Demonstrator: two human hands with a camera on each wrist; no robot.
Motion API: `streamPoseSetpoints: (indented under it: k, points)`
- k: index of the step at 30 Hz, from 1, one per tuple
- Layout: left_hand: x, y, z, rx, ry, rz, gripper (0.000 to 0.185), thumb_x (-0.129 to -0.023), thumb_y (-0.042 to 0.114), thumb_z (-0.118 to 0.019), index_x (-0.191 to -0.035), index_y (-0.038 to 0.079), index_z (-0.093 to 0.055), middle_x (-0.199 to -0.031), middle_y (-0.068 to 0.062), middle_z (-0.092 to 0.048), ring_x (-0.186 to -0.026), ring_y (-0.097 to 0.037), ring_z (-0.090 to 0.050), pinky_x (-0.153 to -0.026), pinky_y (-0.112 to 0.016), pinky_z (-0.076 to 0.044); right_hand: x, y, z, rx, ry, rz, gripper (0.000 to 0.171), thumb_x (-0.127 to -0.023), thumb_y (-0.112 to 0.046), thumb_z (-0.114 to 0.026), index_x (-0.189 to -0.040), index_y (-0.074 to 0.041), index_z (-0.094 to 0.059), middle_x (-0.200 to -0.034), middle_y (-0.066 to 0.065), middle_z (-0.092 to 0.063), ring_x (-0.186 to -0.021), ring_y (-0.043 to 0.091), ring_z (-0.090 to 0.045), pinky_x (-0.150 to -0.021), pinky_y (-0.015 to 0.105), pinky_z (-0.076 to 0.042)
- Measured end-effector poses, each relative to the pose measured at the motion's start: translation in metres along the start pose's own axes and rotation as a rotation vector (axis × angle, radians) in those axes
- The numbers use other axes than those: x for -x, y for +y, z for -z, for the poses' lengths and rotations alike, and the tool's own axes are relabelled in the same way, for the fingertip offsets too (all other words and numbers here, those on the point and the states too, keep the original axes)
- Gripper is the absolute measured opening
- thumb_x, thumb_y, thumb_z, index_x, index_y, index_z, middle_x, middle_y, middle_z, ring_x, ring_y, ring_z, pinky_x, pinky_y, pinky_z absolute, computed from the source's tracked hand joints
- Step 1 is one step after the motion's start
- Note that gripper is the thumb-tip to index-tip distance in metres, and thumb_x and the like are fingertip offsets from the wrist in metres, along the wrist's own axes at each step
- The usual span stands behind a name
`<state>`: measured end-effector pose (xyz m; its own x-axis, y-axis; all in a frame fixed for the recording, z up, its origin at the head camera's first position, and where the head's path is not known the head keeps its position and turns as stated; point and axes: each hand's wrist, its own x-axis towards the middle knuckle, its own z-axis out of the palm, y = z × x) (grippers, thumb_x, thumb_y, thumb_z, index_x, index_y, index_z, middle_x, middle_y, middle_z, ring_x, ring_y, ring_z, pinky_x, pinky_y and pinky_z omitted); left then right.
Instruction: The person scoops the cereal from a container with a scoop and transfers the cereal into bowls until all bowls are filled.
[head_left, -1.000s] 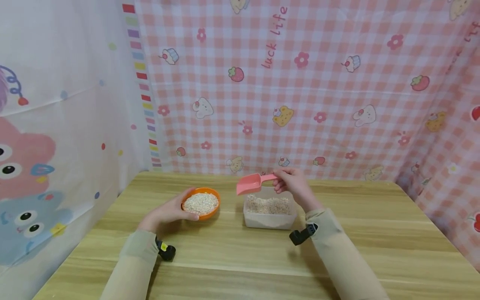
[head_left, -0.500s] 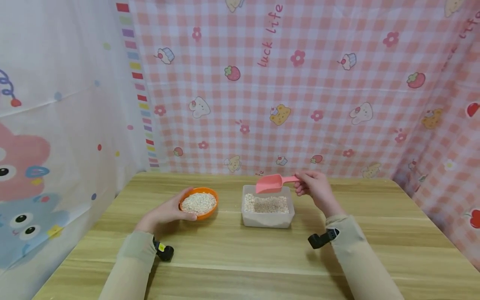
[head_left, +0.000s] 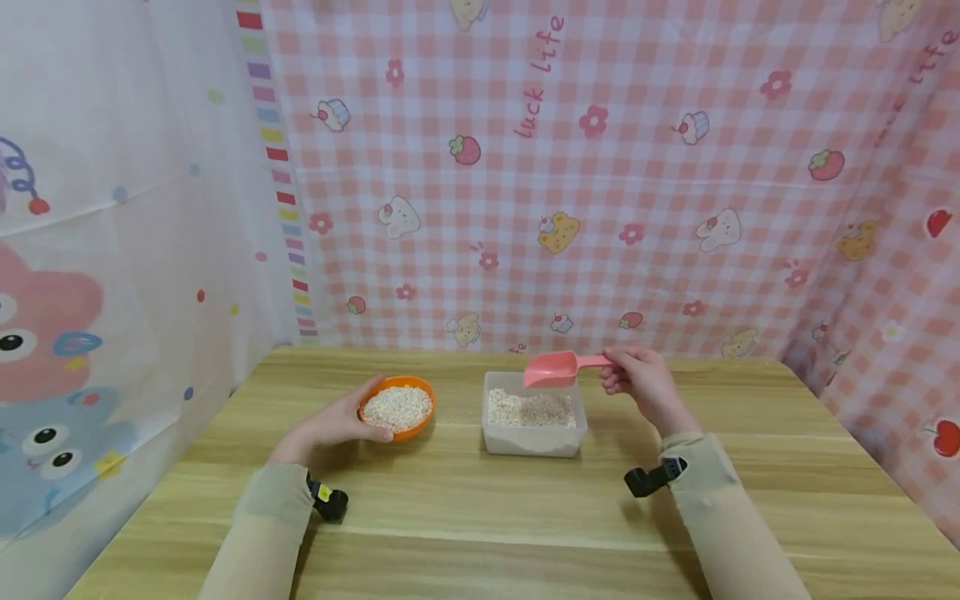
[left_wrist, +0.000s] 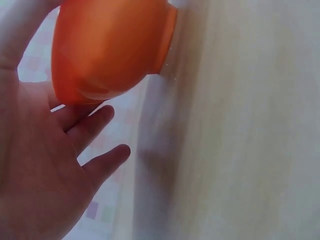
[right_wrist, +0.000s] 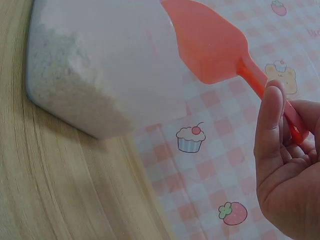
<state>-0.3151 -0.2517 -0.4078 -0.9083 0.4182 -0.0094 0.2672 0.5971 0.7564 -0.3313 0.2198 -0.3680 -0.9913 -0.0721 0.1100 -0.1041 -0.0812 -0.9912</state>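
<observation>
Here, from the head view, your right hand (head_left: 643, 382) pinches the handle end of the pink scoop (head_left: 557, 367), its bowl hovering over the far right part of the clear tub (head_left: 532, 439) of grain. Your left hand (head_left: 330, 423) cups the near left side of the orange bowl (head_left: 397, 407), which stands on the surface (head_left: 525, 517) and is filled with pale flakes nearly to the rim. Bowl and tub sit near each other, apart.

In the left wrist view, the orange bowl (left_wrist: 107, 45) rests on its small foot on the surface; your palm lies against its side, thumb up along the wall, the other fingers (left_wrist: 90, 127) loosely extended beneath it rather than clamped.

In the right wrist view, the scoop (right_wrist: 212, 47) hangs above the tub's (right_wrist: 100, 75) far edge, and your fingers (right_wrist: 272, 120) are curled round the thin handle (whether anything lies in the scoop I cannot tell from below).

The scoop looks like light, stiff plastic, probably a little slick; holding it at the handle's end, as you do, gives reach but little control over tilt. The bowl seems light and likely to slide, so a steadying grip low on its wall suits it.
</observation>
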Motion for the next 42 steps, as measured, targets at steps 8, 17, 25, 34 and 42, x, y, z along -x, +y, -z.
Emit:
streamPoseSetpoints:
  k: [8, 17, 25, 34, 42]
  points:
    - [-0.011, 0.011, 0.002, -0.050, 0.021, 0.013, 0.113, -0.077, 0.041, -0.079, -0.155, 0.003, -0.007, -0.158, -0.024, -0.011, -0.143, -0.042, -0.011, -0.112, -0.059, -0.016, -0.001, 0.003, 0.005, -0.034, 0.005, -0.002, 0.028, -0.100, -0.013, -0.054, -0.107, 0.014, -0.062, -0.065, 0.003, -0.065, -0.054, 0.009, -0.061, -0.054, 0.023, -0.055]
    - [-0.026, 0.048, -0.005, -0.081, 0.049, -0.060, 0.111, -0.078, 0.044, -0.079, -0.157, 0.012, -0.007, -0.160, -0.016, -0.009, -0.144, -0.037, -0.014, -0.111, -0.057, -0.023, -0.002, 0.004, 0.003, -0.018, -0.004, 0.001, 0.022, -0.100, -0.013, -0.053, -0.096, 0.003, -0.067, -0.065, 0.003, -0.064, -0.054, 0.009, -0.061, -0.054, 0.023, -0.054]
    - [-0.045, 0.086, -0.024, -0.115, -0.003, -0.128, 0.112, -0.076, 0.051, -0.079, -0.157, 0.018, -0.010, -0.160, -0.011, -0.013, -0.136, -0.034, -0.035, -0.110, -0.051, -0.029, -0.003, 0.007, 0.004, -0.022, 0.014, -0.019, 0.021, -0.100, -0.015, -0.055, -0.090, -0.003, -0.069, -0.064, 0.003, -0.064, -0.054, 0.009, -0.060, -0.053, 0.023, -0.054]
    - [-0.061, 0.103, -0.056, 0.002, -0.087, -0.150, 0.108, -0.076, 0.033, -0.084, -0.157, 0.022, -0.014, -0.161, 0.000, -0.012, -0.146, -0.021, -0.012, -0.115, -0.047, -0.018, -0.001, 0.008, 0.004, -0.019, 0.008, -0.025, 0.024, -0.100, -0.015, -0.054, -0.100, 0.006, -0.065, -0.064, 0.003, -0.064, -0.053, 0.009, -0.060, -0.054, 0.023, -0.054]
    - [-0.081, 0.104, -0.077, -0.153, -0.134, -0.206, 0.115, -0.072, 0.041, -0.084, -0.156, 0.008, -0.013, -0.161, -0.009, -0.012, -0.146, -0.023, -0.014, -0.116, -0.042, -0.016, -0.004, 0.009, 0.004, -0.007, -0.010, -0.030, 0.035, -0.100, -0.014, -0.055, -0.114, 0.018, -0.057, -0.066, 0.004, -0.064, -0.054, 0.009, -0.061, -0.054, 0.023, -0.054]
